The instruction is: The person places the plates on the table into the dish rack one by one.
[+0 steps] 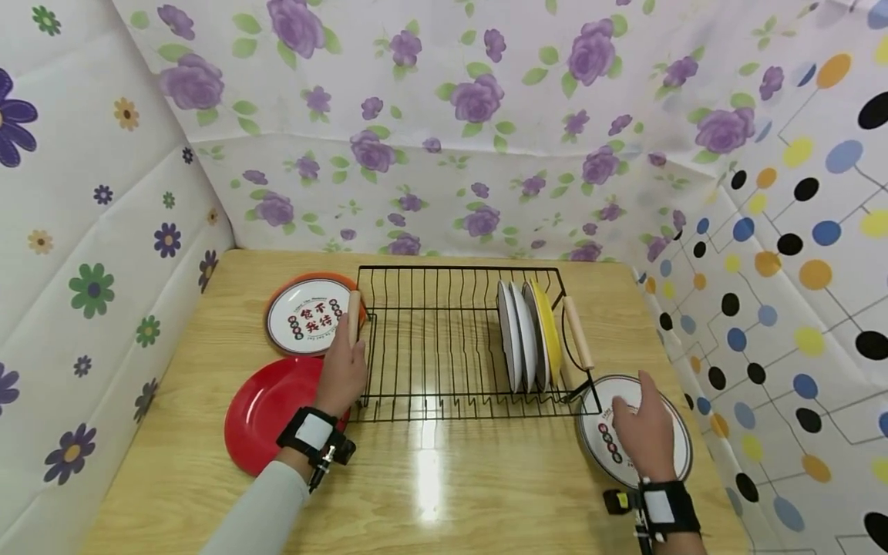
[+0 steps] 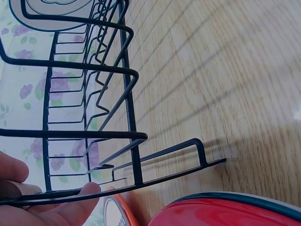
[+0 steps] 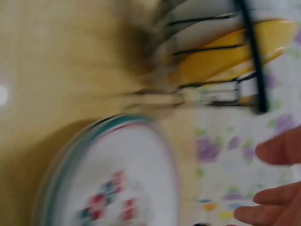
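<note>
A black wire dish rack (image 1: 458, 268) with wooden end handles stands mid-table. My left hand (image 1: 341, 374) grips its left end by the wooden handle (image 1: 354, 316); in the left wrist view the thumb and fingers close around the end wire. Several plates stand on edge at the rack's right side, white ones (image 1: 515, 339) beside a yellow one (image 1: 548, 331). Over a white plate (image 1: 602, 435) with printed characters, right of the rack, hovers my right hand (image 1: 647, 432). It holds nothing, its fingers extended in the blurred right wrist view.
Left of the rack, a white plate with lettering (image 1: 301, 297) lies over an orange-rimmed one. A red plate (image 1: 260, 416) lies nearer, partly behind my left wrist. Patterned cloth walls (image 1: 479, 154) enclose the wooden table (image 1: 388, 486) at the back and sides.
</note>
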`<state>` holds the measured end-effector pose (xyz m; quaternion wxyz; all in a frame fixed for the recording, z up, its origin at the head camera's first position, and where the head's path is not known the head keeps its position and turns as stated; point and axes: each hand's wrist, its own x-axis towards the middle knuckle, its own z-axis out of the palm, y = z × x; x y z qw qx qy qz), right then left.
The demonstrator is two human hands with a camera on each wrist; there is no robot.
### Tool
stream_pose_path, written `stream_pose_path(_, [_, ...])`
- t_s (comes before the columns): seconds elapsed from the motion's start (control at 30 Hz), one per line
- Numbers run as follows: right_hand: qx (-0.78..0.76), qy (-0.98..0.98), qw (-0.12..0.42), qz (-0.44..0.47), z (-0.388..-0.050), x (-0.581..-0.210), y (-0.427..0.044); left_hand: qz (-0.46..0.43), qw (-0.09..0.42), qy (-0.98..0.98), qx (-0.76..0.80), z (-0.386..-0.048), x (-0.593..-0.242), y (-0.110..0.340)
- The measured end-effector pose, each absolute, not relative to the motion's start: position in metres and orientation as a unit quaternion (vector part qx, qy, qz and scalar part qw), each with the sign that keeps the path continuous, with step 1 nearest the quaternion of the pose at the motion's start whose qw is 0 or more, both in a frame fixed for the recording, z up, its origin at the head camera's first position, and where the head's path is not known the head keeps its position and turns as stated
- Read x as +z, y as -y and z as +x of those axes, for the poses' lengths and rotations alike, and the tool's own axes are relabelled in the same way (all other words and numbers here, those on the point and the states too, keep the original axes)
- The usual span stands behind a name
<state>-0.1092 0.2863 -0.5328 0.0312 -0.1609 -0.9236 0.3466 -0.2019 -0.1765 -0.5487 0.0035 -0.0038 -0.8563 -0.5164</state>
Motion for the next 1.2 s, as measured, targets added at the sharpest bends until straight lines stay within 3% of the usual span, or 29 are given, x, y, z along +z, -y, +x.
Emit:
stream_pose_path(0.13, [0.301,0.939,-0.076,-0.147,-0.096,-0.577,-0.298,-0.004,0.002,0.858,-0.514,-0.202,-0.548,0.176])
stream_pose_path(0.27, [0.226,0.96,-0.102,-0.126,-0.094,-0.607,-0.293,-0.001,0.002,0.858,-0.514,-0.201,-0.549,0.176])
stream_pose_path(0.83, [0.021,0.986,0.162,-0.027,-0.087,-0.622,-0.26,0.006,-0.005,0.862,-0.508,-0.2,-0.548,0.179])
stream_pose_path(0.97, [0.027,0.982,0.18,-0.049,-0.087,-0.618,-0.261,0.007,-0.001,0.859,-0.511,-0.201,-0.547,0.18])
stream_pose_path(1.2, [0.071,0.976,0.144,-0.15,-0.082,-0.6,-0.269,0.003,-0.008,0.856,-0.517,-0.201,-0.547,0.177])
